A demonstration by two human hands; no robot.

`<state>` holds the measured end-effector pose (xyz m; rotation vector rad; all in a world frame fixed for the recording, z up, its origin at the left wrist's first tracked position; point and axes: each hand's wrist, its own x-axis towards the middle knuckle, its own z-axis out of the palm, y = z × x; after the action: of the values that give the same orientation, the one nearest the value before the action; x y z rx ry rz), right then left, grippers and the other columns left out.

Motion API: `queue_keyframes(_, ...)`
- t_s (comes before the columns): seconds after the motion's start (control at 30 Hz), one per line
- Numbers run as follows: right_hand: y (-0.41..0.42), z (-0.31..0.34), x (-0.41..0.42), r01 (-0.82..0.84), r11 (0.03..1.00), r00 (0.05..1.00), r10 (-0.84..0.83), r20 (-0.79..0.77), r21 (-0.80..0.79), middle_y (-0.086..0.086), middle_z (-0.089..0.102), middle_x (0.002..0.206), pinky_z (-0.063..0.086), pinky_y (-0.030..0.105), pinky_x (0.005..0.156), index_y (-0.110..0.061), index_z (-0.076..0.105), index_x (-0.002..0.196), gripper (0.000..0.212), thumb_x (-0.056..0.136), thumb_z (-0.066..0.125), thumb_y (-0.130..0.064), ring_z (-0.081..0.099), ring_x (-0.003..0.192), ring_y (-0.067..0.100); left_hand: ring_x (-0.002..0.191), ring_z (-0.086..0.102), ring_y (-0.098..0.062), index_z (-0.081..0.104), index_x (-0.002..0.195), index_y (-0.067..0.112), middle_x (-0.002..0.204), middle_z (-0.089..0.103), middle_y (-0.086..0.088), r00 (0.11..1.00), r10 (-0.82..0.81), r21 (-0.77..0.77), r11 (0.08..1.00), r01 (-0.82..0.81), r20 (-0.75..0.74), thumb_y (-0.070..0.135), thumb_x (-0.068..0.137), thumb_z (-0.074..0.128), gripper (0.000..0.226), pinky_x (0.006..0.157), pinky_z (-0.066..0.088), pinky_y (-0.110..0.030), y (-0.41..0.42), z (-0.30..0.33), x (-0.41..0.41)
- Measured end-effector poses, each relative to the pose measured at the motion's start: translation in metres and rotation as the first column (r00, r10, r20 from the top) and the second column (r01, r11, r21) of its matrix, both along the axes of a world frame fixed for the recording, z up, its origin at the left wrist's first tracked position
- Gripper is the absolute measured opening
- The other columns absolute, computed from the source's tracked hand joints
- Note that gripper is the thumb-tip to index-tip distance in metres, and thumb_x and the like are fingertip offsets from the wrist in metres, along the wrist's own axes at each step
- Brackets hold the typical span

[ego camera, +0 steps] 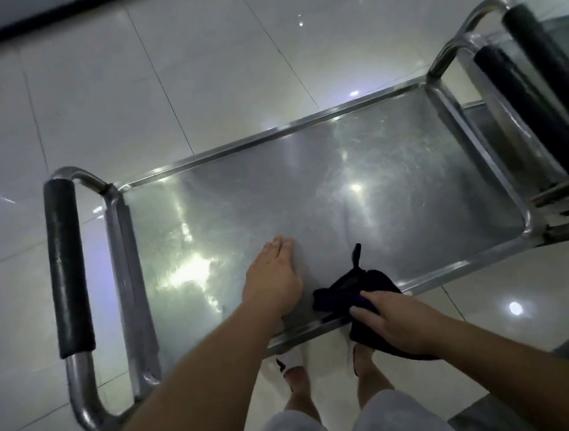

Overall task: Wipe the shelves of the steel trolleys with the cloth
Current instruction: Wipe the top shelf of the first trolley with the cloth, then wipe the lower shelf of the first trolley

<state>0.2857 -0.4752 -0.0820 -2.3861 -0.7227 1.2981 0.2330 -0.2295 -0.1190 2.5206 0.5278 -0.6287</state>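
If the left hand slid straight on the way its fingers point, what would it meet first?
Only bare shelf lies ahead of the left hand; it would probably reach the far raised rim first.

Dark navy cloth (355, 293) on shiny silver steel shelf (308, 185); black foam handle grip (68, 268) left of shelf; glossy white-grey tiled floor (126, 74) beyond.

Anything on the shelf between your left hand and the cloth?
Nothing: in the head view only a narrow strip of bare steel shelf separates the left hand from the dark cloth.
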Motion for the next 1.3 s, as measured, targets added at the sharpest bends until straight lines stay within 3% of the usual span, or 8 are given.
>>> queue_keyframes(0.03, 0.006, 0.009, -0.007, 0.078, 0.997, 0.996, -0.078, -0.052, -0.006, -0.024, 0.067, 0.108, 0.043, 0.013, 0.076, -0.048, 0.063, 0.107, 0.028, 0.104, 0.039, -0.061, 0.063, 0.102, -0.001, 0.160, 0.013, -0.021, 0.013, 0.168, 0.022, 0.176, 0.008, -0.001, 1.000, -0.009, -0.001, 1.000, 0.009, -0.002, 0.033, 0.107, 0.045, 0.070, 0.128, 0.014, -0.036, 0.000, 0.006, -0.009)
queue_keyframes(0.1, 0.017, 0.027, -0.020, 0.242, 0.970, 0.958, -0.244, -0.152, -0.032, -0.015, 0.069, 0.097, 0.047, 0.020, 0.072, -0.045, 0.062, 0.101, 0.033, 0.103, 0.036, -0.066, 0.066, 0.088, 0.004, 0.160, 0.015, -0.022, 0.014, 0.168, 0.021, 0.175, 0.011, -0.001, 1.000, -0.029, 0.000, 1.000, 0.029, -0.008, 0.032, 0.106, 0.045, 0.069, 0.127, 0.017, -0.037, 0.001, 0.017, -0.029)
queue_keyframes(0.27, 0.035, 0.050, -0.039, 0.696, 0.709, 0.598, -0.659, -0.455, -0.113, 0.008, 0.077, 0.108, 0.061, 0.040, 0.087, -0.017, 0.068, 0.123, 0.061, 0.098, 0.049, -0.068, 0.074, 0.099, 0.027, 0.158, 0.023, -0.021, 0.022, 0.167, 0.021, 0.174, 0.017, 0.000, 1.000, 0.012, -0.023, 1.000, -0.012, -0.013, 0.024, 0.105, 0.045, 0.066, 0.127, 0.024, -0.040, 0.006, 0.037, -0.071)
queue_keyframes(0.33, 0.038, 0.056, -0.041, 0.791, 0.603, 0.478, -0.716, -0.509, -0.105, 0.011, 0.078, 0.109, 0.059, 0.045, 0.095, -0.013, 0.067, 0.124, 0.059, 0.098, 0.053, -0.065, 0.075, 0.101, 0.031, 0.158, 0.024, -0.022, 0.024, 0.166, 0.021, 0.174, 0.018, 0.000, 0.998, 0.055, -0.038, 0.998, -0.055, -0.009, 0.023, 0.106, 0.044, 0.064, 0.127, 0.025, -0.041, 0.004, 0.045, -0.087)
queue_keyframes(0.43, 0.036, 0.064, -0.044, 0.850, 0.521, 0.397, -0.731, -0.555, -0.078, 0.013, 0.078, 0.110, 0.059, 0.042, 0.087, -0.010, 0.067, 0.127, 0.061, 0.098, 0.055, -0.062, 0.075, 0.101, 0.033, 0.157, 0.025, -0.022, 0.025, 0.166, 0.022, 0.173, 0.021, 0.000, 0.992, 0.128, -0.045, 0.991, -0.128, 0.016, 0.028, 0.108, 0.043, 0.061, 0.127, 0.025, -0.041, -0.002, 0.055, -0.111)
queue_keyframes(0.63, 0.017, 0.073, -0.052, 0.834, 0.551, 0.433, -0.685, -0.586, -0.029, 0.013, 0.079, 0.103, 0.061, 0.038, 0.074, -0.010, 0.069, 0.120, 0.060, 0.100, 0.049, -0.064, 0.077, 0.094, 0.033, 0.156, 0.027, -0.021, 0.026, 0.164, 0.022, 0.172, 0.024, 0.001, 0.963, 0.265, -0.046, 0.964, -0.263, 0.052, 0.034, 0.108, 0.046, 0.061, 0.126, 0.026, -0.039, -0.037, 0.074, -0.152)
queue_keyframes(1.0, -0.057, 0.051, -0.097, 0.810, 0.577, 0.411, -0.684, -0.604, -0.103, 0.015, 0.075, 0.115, 0.058, 0.049, 0.096, -0.011, 0.064, 0.134, 0.066, 0.098, 0.052, -0.065, 0.073, 0.104, 0.035, 0.149, 0.038, -0.022, 0.031, 0.162, 0.025, 0.167, 0.033, 0.003, 0.917, 0.397, -0.037, 0.917, -0.398, -0.026, 0.028, 0.103, 0.052, 0.062, 0.118, 0.037, -0.039, -0.141, 0.087, -0.240)
queue_keyframes(1.3, -0.068, 0.033, -0.156, 0.786, 0.603, 0.445, -0.707, -0.550, -0.139, 0.016, 0.078, 0.105, 0.057, 0.052, 0.098, -0.008, 0.069, 0.119, 0.061, 0.100, 0.051, -0.064, 0.073, 0.104, 0.038, 0.149, 0.038, -0.023, 0.029, 0.163, 0.026, 0.167, 0.034, 0.002, 0.865, 0.486, -0.031, 0.870, -0.493, -0.124, 0.030, 0.102, 0.049, 0.064, 0.118, 0.035, -0.039, -0.140, 0.069, -0.314)
